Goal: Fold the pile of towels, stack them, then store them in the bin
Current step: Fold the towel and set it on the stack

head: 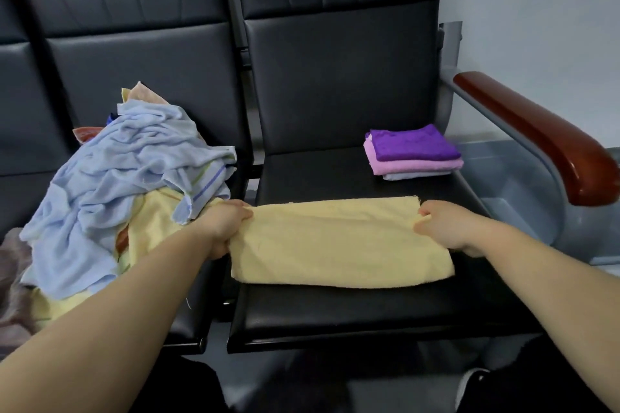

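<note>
The folded yellow towel [335, 241] lies on the black seat [335, 312]. The left hand [224, 228] and the right hand [446, 228] each grip one end of it. Behind it sits a stack of folded towels [414, 152] (purple on top). The unfolded pile [117, 171] covers the next seat. A grey bin [510, 184] stands beside the armrest [536, 134]; I cannot tell its contents.

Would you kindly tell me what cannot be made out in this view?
Head view:
- Towel pile: lower towels buried under the light blue towel.
- Left hand, right hand: fingers partly hidden by the yellow towel.
- Folded stack: bottom towel mostly covered by the pink towel.
</note>
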Action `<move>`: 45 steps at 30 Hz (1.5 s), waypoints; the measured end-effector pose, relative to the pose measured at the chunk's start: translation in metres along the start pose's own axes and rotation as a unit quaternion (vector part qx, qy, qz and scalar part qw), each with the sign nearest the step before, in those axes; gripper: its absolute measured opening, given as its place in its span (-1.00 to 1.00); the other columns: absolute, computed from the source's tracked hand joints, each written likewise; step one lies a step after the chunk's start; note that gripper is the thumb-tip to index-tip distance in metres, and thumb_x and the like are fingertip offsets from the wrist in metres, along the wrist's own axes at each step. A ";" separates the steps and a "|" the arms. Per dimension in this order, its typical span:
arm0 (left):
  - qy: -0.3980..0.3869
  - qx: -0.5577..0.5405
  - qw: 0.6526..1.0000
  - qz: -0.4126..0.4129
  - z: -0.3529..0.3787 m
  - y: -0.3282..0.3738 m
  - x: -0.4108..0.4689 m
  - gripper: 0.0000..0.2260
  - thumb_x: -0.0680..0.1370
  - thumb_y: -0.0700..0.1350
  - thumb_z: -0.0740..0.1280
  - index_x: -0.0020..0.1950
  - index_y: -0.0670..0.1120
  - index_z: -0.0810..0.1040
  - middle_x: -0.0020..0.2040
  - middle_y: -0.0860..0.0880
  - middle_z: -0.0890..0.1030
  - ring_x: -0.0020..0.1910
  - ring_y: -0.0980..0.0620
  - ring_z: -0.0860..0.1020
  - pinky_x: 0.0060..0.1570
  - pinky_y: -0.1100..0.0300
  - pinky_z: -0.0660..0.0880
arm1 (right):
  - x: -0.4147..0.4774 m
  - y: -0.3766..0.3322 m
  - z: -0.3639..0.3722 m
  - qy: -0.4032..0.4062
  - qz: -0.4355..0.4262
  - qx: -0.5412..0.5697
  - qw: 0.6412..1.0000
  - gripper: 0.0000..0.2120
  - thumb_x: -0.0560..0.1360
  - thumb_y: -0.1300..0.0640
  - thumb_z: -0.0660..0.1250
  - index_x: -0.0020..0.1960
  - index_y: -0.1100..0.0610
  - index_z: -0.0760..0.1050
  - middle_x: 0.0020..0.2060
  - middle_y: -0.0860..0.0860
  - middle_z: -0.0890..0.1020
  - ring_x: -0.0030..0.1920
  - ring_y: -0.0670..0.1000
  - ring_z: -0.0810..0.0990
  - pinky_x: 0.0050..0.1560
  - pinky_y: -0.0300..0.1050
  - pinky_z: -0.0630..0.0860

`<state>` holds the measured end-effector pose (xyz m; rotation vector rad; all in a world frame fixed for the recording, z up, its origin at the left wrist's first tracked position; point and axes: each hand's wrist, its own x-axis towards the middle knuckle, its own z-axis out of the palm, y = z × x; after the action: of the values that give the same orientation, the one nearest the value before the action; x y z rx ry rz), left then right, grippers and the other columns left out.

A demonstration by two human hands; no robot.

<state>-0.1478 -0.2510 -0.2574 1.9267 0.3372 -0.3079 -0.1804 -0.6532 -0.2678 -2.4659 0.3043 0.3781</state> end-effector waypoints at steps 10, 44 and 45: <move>0.080 0.155 0.981 0.087 -0.004 -0.001 0.031 -0.85 0.65 -0.09 0.21 0.01 0.00 0.58 -0.10 -0.11 0.56 -0.16 -0.08 0.52 -0.24 0.07 0.50 | 0.022 -0.018 -0.001 0.129 -0.033 0.030 0.991 -0.89 0.63 0.11 0.26 -0.04 0.10 0.51 -0.13 0.08 0.58 -0.18 0.04 0.50 -0.24 -0.04 0.39; 0.007 0.366 0.911 0.189 0.082 0.009 0.000 -0.82 0.61 0.05 0.23 0.07 0.00 0.29 -0.13 -0.01 0.59 -0.16 -0.04 0.56 -0.07 -0.08 0.55 | 0.016 -0.053 0.046 0.105 -0.209 -0.178 0.956 -0.76 0.64 -0.01 0.27 0.27 0.01 0.51 0.22 -0.01 0.47 0.25 0.07 0.46 0.10 -0.08 0.38; -0.001 0.395 0.896 0.204 0.089 0.008 -0.005 -0.79 0.61 0.08 0.21 0.03 -0.02 0.26 -0.11 0.00 0.56 -0.12 -0.05 0.53 -0.03 -0.08 0.52 | 0.015 -0.054 0.048 0.079 -0.214 -0.197 0.953 -0.76 0.66 -0.02 0.24 0.28 0.00 0.51 0.21 -0.02 0.47 0.26 0.07 0.47 0.09 -0.08 0.38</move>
<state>-0.1546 -0.3371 -0.2805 2.7274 -0.2536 -0.1723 -0.1592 -0.5836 -0.2809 -2.8630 -0.2729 0.0542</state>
